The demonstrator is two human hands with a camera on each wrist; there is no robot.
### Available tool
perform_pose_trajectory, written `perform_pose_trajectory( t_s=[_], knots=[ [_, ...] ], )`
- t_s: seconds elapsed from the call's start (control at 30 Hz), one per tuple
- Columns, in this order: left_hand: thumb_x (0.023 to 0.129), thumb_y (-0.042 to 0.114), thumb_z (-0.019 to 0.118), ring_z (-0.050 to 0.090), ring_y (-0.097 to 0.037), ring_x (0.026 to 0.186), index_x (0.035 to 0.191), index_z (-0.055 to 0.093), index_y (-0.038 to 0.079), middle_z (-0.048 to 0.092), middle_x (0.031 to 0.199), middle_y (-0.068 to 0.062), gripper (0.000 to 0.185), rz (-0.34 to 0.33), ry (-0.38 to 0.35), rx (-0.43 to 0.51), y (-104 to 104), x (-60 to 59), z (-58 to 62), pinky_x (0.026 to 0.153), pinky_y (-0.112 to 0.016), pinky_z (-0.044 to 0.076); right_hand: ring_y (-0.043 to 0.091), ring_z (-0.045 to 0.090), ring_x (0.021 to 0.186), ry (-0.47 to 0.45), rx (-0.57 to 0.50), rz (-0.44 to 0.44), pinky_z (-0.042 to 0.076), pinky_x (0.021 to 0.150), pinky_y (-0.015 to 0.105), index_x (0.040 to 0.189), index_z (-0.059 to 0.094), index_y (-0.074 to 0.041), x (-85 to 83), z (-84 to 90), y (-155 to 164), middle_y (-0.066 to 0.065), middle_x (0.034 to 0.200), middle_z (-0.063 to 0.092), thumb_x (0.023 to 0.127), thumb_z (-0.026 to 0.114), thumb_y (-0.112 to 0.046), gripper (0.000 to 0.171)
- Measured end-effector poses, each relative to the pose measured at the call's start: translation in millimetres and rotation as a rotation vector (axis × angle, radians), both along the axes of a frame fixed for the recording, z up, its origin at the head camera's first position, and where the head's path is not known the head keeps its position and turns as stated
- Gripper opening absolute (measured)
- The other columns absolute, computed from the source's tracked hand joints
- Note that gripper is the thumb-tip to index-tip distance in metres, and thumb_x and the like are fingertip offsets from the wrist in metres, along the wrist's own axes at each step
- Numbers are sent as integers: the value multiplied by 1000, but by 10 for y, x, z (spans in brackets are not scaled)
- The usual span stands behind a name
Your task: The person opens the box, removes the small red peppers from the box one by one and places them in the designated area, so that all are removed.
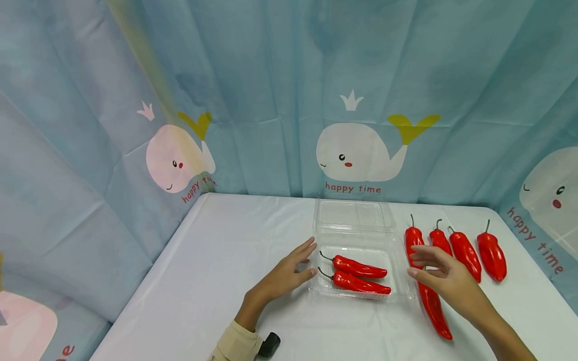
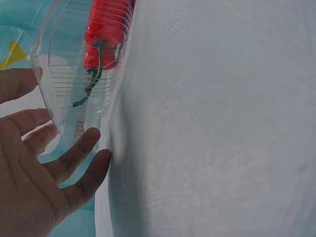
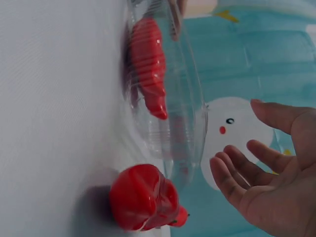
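I see my left hand [image 1: 289,273] spread flat with straight fingers, holding nothing, its fingertips right at the left edge of the clear box [image 1: 393,268]. My right hand [image 1: 444,278] is wide open too, empty, floating just beside the box's right edge. Two red peppers [image 1: 358,275] lie side by side inside the box. More peppers [image 1: 478,253] rest on the white table [image 1: 217,271], right of the box.

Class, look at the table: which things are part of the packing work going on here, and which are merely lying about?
In the work:
clear clamshell box
two peppers inside it
five loose peppers
left hand
right hand

Lying about:
whale curtain
white tablecloth
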State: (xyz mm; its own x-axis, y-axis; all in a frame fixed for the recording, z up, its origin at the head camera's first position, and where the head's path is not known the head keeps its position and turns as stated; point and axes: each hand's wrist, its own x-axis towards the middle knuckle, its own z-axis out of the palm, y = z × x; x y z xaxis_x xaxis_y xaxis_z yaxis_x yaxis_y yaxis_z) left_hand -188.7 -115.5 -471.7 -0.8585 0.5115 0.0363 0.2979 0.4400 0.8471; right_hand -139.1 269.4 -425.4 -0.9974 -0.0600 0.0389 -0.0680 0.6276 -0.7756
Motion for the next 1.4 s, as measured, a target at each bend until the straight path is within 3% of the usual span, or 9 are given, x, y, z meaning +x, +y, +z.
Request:
perform_pose_trajectory(
  t_s=[0.3, 0.5, 0.7, 0.87, 1.1, 1.4],
  knots=[
    [107, 31, 59, 55, -35, 143, 168, 31, 13, 19, 178, -1, 70, -1, -2, 9, -3, 5, 8, 112, -53, 51, 24, 69, 116, -22, -110, 110, 61, 85, 23, 150, 54, -6, -36, 8, -158, 18, 136, 67, 99, 76, -30, 61],
    [107, 31, 59, 55, -35, 142, 168, 32, 11, 20, 178, -2, 70, -5, 4, 9, -3, 15, 13, 112, -53, 50, 27, 71, 116, -21, -159, 169, 64, 85, 30, 149, 55, -8, -50, 13, -255, 18, 136, 67, 97, 77, -29, 60],
    [107, 31, 59, 55, -35, 142, 168, 32, 10, 19, 178, -1, 70, -9, 10, 8, -6, 8, 4, 112, -53, 50, 32, 70, 119, -47, -224, 249, 63, 85, 27, 147, 55, -7, -68, -3, -323, 20, 134, 67, 98, 75, -25, 55],
    [107, 33, 59, 55, -34, 143, 168, 31, 12, 19, 178, 7, 70, -8, 10, 11, -8, 5, -3, 113, -53, 50, 33, 68, 120, -97, -264, 300, 62, 85, 29, 146, 56, -8, -105, -40, -369, 19, 135, 67, 99, 75, -25, 54],
    [107, 33, 59, 55, -34, 142, 168, 32, 12, 19, 177, 10, 70, -9, 8, 17, -15, 15, 0, 113, -53, 50, 25, 69, 117, -163, -278, 366, 62, 87, 29, 146, 57, -6, -150, -97, -445, 20, 131, 68, 99, 75, -23, 54],
    [107, 34, 59, 56, -34, 141, 167, 32, 10, 19, 178, 0, 71, -10, 15, 14, -14, 7, -4, 112, -54, 50, 35, 66, 121, -187, -213, 426, 61, 87, 27, 143, 58, -5, -209, -102, -520, 18, 130, 68, 96, 77, -25, 55]
  ],
)
